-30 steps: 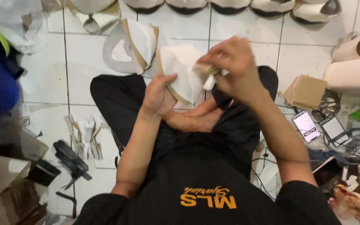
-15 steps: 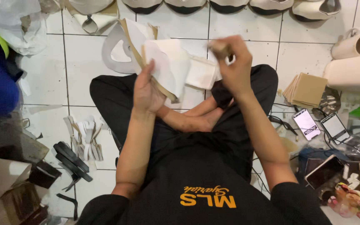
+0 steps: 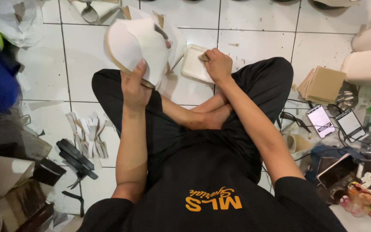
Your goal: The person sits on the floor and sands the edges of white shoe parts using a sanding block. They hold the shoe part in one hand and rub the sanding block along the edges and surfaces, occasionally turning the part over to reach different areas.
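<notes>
I sit cross-legged on a white tiled floor. My left hand [image 3: 135,88] holds up a white sandal sole [image 3: 136,49] with a tan edge and a strap across it, sole face turned toward me. My right hand [image 3: 217,64] reaches forward and down, fingers closed on a small tan applicator that touches a shallow white tray [image 3: 194,65] lying on the tiles in front of my knee. What the tray contains is not clear.
A stack of tan card pieces [image 3: 321,83] lies at right beside two phones [image 3: 320,121] and cables. White rolls [image 3: 368,51] sit at far right. White strap pieces [image 3: 87,135] and black tools [image 3: 76,157] lie at left, boxes at bottom left.
My right hand left the sole and dropped forward to the white tray. My left hand raised the sole higher and further left.
</notes>
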